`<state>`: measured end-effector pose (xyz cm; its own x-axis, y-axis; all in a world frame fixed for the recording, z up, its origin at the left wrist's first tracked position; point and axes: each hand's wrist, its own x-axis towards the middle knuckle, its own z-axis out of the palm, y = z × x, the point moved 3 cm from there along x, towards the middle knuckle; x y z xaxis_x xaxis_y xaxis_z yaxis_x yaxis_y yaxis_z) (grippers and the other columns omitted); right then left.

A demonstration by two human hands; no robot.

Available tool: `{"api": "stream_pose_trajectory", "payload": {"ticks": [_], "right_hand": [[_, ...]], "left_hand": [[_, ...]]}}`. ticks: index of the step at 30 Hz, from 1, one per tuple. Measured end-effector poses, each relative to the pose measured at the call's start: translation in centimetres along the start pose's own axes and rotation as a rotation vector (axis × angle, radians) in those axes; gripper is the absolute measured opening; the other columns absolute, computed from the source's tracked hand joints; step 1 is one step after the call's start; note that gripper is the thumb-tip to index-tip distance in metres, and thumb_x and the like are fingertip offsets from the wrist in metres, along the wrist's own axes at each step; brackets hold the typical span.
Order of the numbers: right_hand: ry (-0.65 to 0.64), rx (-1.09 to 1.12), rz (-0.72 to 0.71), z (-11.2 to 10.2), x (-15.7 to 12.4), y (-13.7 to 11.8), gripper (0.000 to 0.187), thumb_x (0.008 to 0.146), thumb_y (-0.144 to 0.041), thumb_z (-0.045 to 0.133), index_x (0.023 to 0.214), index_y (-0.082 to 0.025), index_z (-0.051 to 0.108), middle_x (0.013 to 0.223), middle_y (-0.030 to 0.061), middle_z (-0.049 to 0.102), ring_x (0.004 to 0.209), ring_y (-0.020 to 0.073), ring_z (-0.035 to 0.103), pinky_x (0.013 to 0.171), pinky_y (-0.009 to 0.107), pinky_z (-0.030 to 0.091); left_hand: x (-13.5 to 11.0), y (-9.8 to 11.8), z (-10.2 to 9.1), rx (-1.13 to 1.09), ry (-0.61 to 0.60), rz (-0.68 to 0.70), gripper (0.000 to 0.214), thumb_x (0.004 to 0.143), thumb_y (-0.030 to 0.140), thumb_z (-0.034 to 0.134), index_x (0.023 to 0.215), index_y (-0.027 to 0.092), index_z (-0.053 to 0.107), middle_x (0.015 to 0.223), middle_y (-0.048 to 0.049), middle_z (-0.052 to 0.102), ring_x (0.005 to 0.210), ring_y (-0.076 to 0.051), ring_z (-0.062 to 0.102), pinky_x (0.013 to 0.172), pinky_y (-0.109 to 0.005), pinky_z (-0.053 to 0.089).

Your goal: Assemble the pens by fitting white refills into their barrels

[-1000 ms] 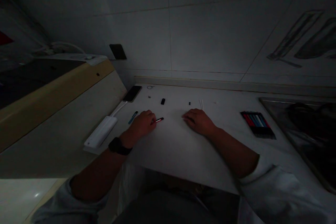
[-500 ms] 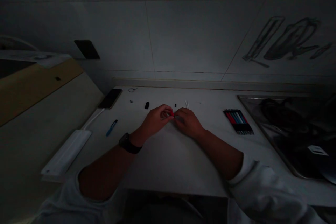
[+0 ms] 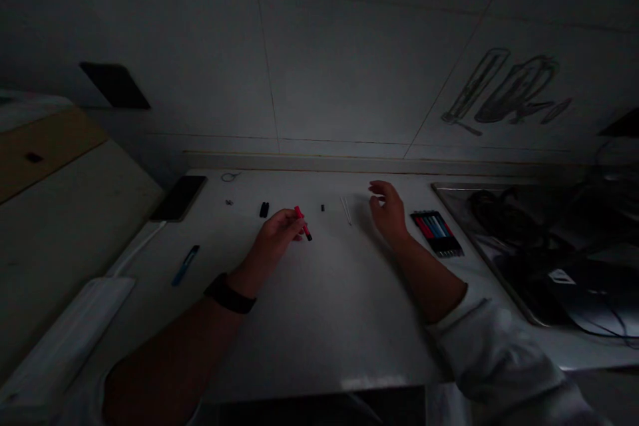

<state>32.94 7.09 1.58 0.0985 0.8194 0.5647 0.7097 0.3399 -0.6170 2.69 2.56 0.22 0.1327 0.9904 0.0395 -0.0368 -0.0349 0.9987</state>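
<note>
The scene is very dim. My left hand (image 3: 273,233), with a dark watch on its wrist, pinches a short red and black pen piece (image 3: 302,223) just above the white tabletop (image 3: 319,319). My right hand (image 3: 388,208) hovers farther right with its fingers loosely spread and nothing in them. It lies between two thin white sticks (image 3: 346,209) and a flat pack of coloured pens (image 3: 436,232).
A blue pen (image 3: 185,264) and a white block with a cable (image 3: 60,339) lie at the left. A dark phone (image 3: 178,198), a small black part (image 3: 264,209) and a tiny dark bit (image 3: 323,207) sit near the back. A tray with cables (image 3: 539,239) is at the right.
My hands had met over the red piece half a second ago; now they are apart. The left keeps the red piece and the right has moved right. The view has shifted rightward.
</note>
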Motion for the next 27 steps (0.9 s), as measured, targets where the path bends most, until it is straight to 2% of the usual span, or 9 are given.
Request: {"api": "stream_pose_trajectory", "payload": {"ticks": [2, 6, 11, 14, 17, 20, 23, 25, 27], "right_hand": [[0.023, -0.107, 0.044, -0.8, 1.1, 2.9, 0.044, 0.084, -0.017, 0.053, 0.127, -0.019, 0.062, 0.120, 0.0151, 0.070, 0.111, 0.0286, 0.066, 0.097, 0.046, 0.053], [-0.112, -0.329, 0.121, -1.2, 1.6, 6.3, 0.037, 0.082, -0.020, 0.059, 0.118, -0.016, 0.070, 0.115, 0.0158, 0.071, 0.108, 0.0301, 0.066, 0.100, 0.047, 0.051], [-0.248, -0.479, 0.160, -0.6, 1.4, 6.5, 0.028, 0.087, -0.033, 0.065, 0.111, -0.022, 0.076, 0.113, 0.0142, 0.071, 0.107, 0.0307, 0.066, 0.094, 0.046, 0.052], [-0.279, -0.523, 0.165, -0.5, 1.6, 6.3, 0.027, 0.091, -0.038, 0.063, 0.109, -0.023, 0.078, 0.114, 0.0144, 0.071, 0.107, 0.0313, 0.066, 0.092, 0.045, 0.051], [-0.282, -0.534, 0.189, -0.5, 1.6, 6.6, 0.025, 0.093, -0.037, 0.061, 0.106, -0.024, 0.078, 0.113, 0.0134, 0.071, 0.106, 0.0299, 0.066, 0.092, 0.044, 0.050], [-0.224, -0.485, 0.217, -0.9, 1.7, 6.8, 0.021, 0.092, -0.033, 0.060, 0.102, -0.022, 0.075, 0.109, 0.0124, 0.072, 0.101, 0.0269, 0.065, 0.090, 0.040, 0.049], [-0.055, -0.359, 0.224, -1.6, 1.8, 6.2, 0.016, 0.090, -0.030, 0.058, 0.096, -0.020, 0.069, 0.097, 0.0104, 0.073, 0.091, 0.0242, 0.065, 0.086, 0.038, 0.049], [0.055, -0.245, 0.183, -1.9, 1.7, 5.0, 0.016, 0.090, -0.032, 0.057, 0.095, -0.020, 0.066, 0.092, 0.0085, 0.073, 0.085, 0.0230, 0.065, 0.083, 0.038, 0.049], [0.087, -0.117, 0.109, -1.7, 1.4, 3.1, 0.017, 0.091, -0.036, 0.057, 0.096, -0.021, 0.064, 0.092, 0.0073, 0.073, 0.085, 0.0222, 0.066, 0.081, 0.037, 0.050]], "left_hand": [[0.1, -0.2, 0.0, -0.027, -0.004, -0.010, 0.030, 0.087, 0.046, 0.073, 0.100, 0.019, 0.066, 0.096, -0.0073, 0.072, 0.084, -0.017, 0.069, 0.074, -0.031, 0.059], [0.3, -0.4, 0.0, -0.042, -0.010, -0.003, 0.034, 0.089, 0.049, 0.071, 0.103, 0.019, 0.065, 0.100, -0.0087, 0.073, 0.085, -0.018, 0.070, 0.073, -0.031, 0.060], [0.1, 0.1, 0.3, 0.120, -0.067, 0.113, 0.026, 0.089, 0.041, 0.071, 0.101, 0.019, 0.065, 0.095, -0.0064, 0.074, 0.085, -0.018, 0.072, 0.078, -0.033, 0.061], [-0.3, 0.3, 0.8, 0.300, -0.148, 0.159, 0.015, 0.088, 0.032, 0.071, 0.097, 0.020, 0.067, 0.089, -0.0046, 0.074, 0.082, -0.018, 0.072, 0.079, -0.034, 0.060], [-0.5, 0.3, 1.0, 0.356, -0.163, 0.191, 0.013, 0.088, 0.029, 0.071, 0.097, 0.020, 0.068, 0.092, -0.0048, 0.075, 0.084, -0.018, 0.073, 0.078, -0.033, 0.059], [-0.3, 0.0, 0.8, 0.279, -0.131, 0.186, 0.016, 0.090, 0.032, 0.071, 0.099, 0.020, 0.068, 0.092, -0.0050, 0.075, 0.084, -0.017, 0.072, 0.078, -0.032, 0.060], [-0.1, 0.0, 0.5, 0.231, -0.091, 0.200, 0.019, 0.091, 0.035, 0.070, 0.101, 0.020, 0.068, 0.094, -0.0051, 0.074, 0.086, -0.017, 0.072, 0.080, -0.032, 0.060], [-0.2, 0.2, 0.5, 0.227, -0.065, 0.233, 0.019, 0.091, 0.035, 0.070, 0.102, 0.020, 0.068, 0.095, -0.0050, 0.074, 0.087, -0.017, 0.072, 0.081, -0.032, 0.060], [-0.3, 0.5, 0.5, 0.237, -0.051, 0.260, 0.019, 0.092, 0.034, 0.070, 0.104, 0.020, 0.068, 0.095, -0.0049, 0.073, 0.086, -0.017, 0.071, 0.079, -0.032, 0.060]]}}
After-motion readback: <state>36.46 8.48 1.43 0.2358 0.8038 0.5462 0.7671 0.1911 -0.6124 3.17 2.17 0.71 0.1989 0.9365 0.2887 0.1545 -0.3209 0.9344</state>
